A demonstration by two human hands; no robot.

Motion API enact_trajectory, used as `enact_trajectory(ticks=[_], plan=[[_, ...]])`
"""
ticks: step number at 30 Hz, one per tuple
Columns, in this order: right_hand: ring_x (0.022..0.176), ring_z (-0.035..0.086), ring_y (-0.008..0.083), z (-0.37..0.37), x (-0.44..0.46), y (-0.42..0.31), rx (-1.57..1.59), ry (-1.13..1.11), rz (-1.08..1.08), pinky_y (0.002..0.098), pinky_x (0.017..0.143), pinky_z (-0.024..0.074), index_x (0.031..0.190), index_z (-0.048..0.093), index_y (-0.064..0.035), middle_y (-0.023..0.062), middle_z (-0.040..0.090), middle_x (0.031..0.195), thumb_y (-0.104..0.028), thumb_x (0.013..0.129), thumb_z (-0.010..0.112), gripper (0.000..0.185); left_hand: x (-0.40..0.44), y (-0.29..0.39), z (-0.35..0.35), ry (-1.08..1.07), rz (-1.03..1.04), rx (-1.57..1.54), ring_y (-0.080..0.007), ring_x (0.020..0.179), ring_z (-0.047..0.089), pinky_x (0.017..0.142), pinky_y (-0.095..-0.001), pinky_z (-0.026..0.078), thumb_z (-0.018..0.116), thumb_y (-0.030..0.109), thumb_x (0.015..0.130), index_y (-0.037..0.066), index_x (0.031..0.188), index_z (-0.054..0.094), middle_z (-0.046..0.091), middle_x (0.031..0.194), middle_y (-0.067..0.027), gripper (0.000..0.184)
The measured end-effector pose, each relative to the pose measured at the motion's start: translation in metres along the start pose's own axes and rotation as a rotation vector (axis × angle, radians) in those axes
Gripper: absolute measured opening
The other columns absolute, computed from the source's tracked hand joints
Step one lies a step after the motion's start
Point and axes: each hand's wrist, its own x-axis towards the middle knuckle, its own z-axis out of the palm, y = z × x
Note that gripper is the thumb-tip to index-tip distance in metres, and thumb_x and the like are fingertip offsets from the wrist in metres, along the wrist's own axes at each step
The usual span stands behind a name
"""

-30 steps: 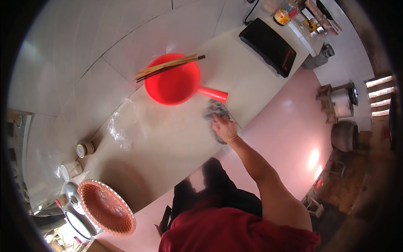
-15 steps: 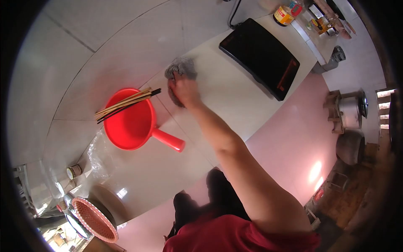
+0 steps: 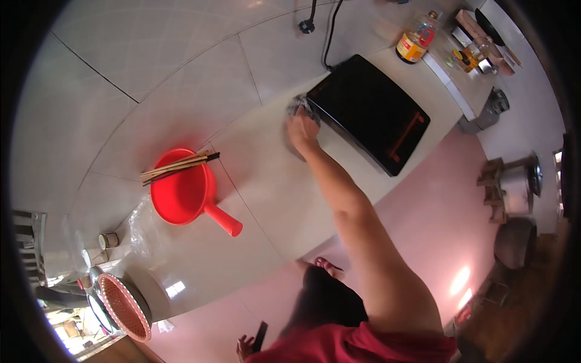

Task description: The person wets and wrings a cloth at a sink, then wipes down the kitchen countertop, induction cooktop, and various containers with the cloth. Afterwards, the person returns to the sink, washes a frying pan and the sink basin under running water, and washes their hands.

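My right hand point(image 3: 304, 127) is closed on a crumpled grey cloth point(image 3: 301, 101) and presses it to the pale counter, beside the left edge of a black induction cooktop point(image 3: 372, 112). Part of the cloth is hidden under the hand. Low in the view, near my body, my left hand point(image 3: 244, 346) shows partly, with its fingers bent beside a dark, flat, narrow object point(image 3: 260, 336) that it appears to hold; its kind is unclear. To the left on the counter is a red plastic ladle point(image 3: 181, 196), with several chopsticks point(image 3: 175, 167) lying across its rim.
An oil bottle point(image 3: 413, 45) stands behind the cooktop, near a raised ledge with small items. A black plug point(image 3: 307, 26) hangs against the tiled wall. Clear plastic film point(image 3: 142, 233), a small jar point(image 3: 109, 241) and a pink woven basket point(image 3: 124, 305) are at the left.
My right hand has moved the cloth rightward along the counter, up to the cooktop. The view has shifted, and my left hand with the dark object has come into sight.
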Motion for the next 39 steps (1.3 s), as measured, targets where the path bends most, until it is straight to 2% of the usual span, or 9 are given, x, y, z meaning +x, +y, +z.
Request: enact_trajectory(ticks=[1, 4, 7, 11, 17, 23, 29, 36, 39], plan=[[0.078, 0.065, 0.0359, 0.005, 0.011, -0.019, 0.042, -0.008, -0.066, 0.0467, 0.069, 0.0510, 0.112, 0.053, -0.0008, 0.0194, 0.067, 0.087, -0.028, 0.088, 0.051, 0.036, -0.008, -0.009, 0.014, -0.001, 0.201, 0.351, -0.0277, 0.128, 0.039, 0.104, -0.0527, 0.028, 0.039, 0.056, 0.091, 0.020, 0.146, 0.022, 0.053, 0.128, -0.0132, 0.068], [0.082, 0.065, 0.0355, 0.034, 0.004, -0.059, 0.094, -0.121, -0.255, 0.0468, 0.072, 0.0508, 0.101, 0.057, -0.0014, 0.0203, 0.067, 0.088, -0.024, 0.087, 0.050, 0.028, -0.022, -0.005, 0.063, 0.141, -0.345, -0.592, -0.0272, 0.122, 0.042, 0.099, -0.0506, 0.031, 0.040, 0.055, 0.091, 0.019, 0.144, 0.025, 0.054, 0.125, -0.0132, 0.066], [0.077, 0.065, 0.0329, 0.040, -0.052, -0.079, 0.001, -0.365, -0.656, 0.0455, 0.069, 0.0506, 0.092, 0.061, -0.0046, 0.0172, 0.066, 0.080, -0.024, 0.085, 0.051, 0.023, -0.039, 0.001, 0.116, 0.192, -0.475, -0.766, -0.0267, 0.117, 0.046, 0.094, -0.0485, 0.033, 0.042, 0.055, 0.091, 0.017, 0.141, 0.028, 0.056, 0.122, -0.0132, 0.064], [0.063, 0.059, 0.0321, 0.068, -0.137, -0.022, 0.248, -0.039, -1.140, 0.0436, 0.056, 0.0487, 0.100, 0.061, -0.0063, 0.0099, 0.060, 0.072, -0.029, 0.081, 0.059, 0.030, -0.053, 0.016, 0.162, 0.218, -0.499, -0.840, -0.0260, 0.109, 0.050, 0.087, -0.0456, 0.037, 0.044, 0.054, 0.090, 0.016, 0.138, 0.033, 0.058, 0.118, -0.0133, 0.062], [0.067, 0.062, 0.0307, -0.077, -0.214, 0.119, 0.228, -0.391, -0.966, 0.0411, 0.061, 0.0512, 0.116, 0.058, -0.0150, 0.0092, 0.061, 0.087, -0.029, 0.081, 0.063, 0.038, -0.065, 0.033, 0.202, 0.262, -0.475, -0.945, -0.0251, 0.097, 0.057, 0.076, -0.0414, 0.042, 0.047, 0.053, 0.089, 0.013, 0.133, 0.040, 0.060, 0.112, -0.0133, 0.060], [0.073, 0.060, 0.0366, -0.130, -0.133, 0.097, 0.291, -0.281, -0.569, 0.0465, 0.059, 0.0447, 0.081, 0.052, -0.0038, 0.0182, 0.059, 0.073, -0.028, 0.090, 0.054, 0.026, -0.053, 0.028, 0.248, 0.358, -0.370, -1.113, -0.0241, 0.086, 0.063, 0.065, -0.0371, 0.048, 0.050, 0.052, 0.089, 0.011, 0.128, 0.046, 0.063, 0.106, -0.0134, 0.058], [0.075, 0.062, 0.0289, -0.193, 0.023, -0.104, 0.447, 0.004, -1.199, 0.0375, 0.061, 0.0496, 0.098, 0.057, -0.0068, 0.0098, 0.061, 0.087, -0.030, 0.086, 0.060, 0.027, -0.054, 0.155, 0.275, 0.444, -0.324, -1.066, -0.0226, 0.083, 0.066, 0.060, -0.0326, 0.048, 0.053, 0.049, 0.088, 0.008, 0.125, 0.049, 0.064, 0.104, -0.0136, 0.056], [0.066, 0.061, 0.0152, -0.040, 0.105, -0.145, -0.014, 0.426, -1.992, 0.0308, 0.047, 0.0483, 0.093, 0.059, -0.0100, 0.0031, 0.059, 0.084, -0.017, 0.081, 0.056, 0.015, -0.067, 0.229, 0.367, 0.400, -0.553, -1.160, -0.0219, 0.082, 0.065, 0.061, -0.0320, 0.048, 0.055, 0.045, 0.089, 0.005, 0.124, 0.050, 0.064, 0.103, -0.0139, 0.054], [0.069, 0.064, 0.0142, 0.043, 0.088, -0.115, -0.145, 0.210, -1.990, 0.0306, 0.048, 0.0496, 0.094, 0.062, -0.0110, 0.0047, 0.059, 0.085, -0.013, 0.080, 0.054, 0.016, -0.079, 0.262, 0.395, 0.359, -0.646, -1.186, -0.0219, 0.082, 0.065, 0.061, -0.0321, 0.049, 0.055, 0.045, 0.089, 0.005, 0.124, 0.050, 0.064, 0.103, -0.0139, 0.054]])
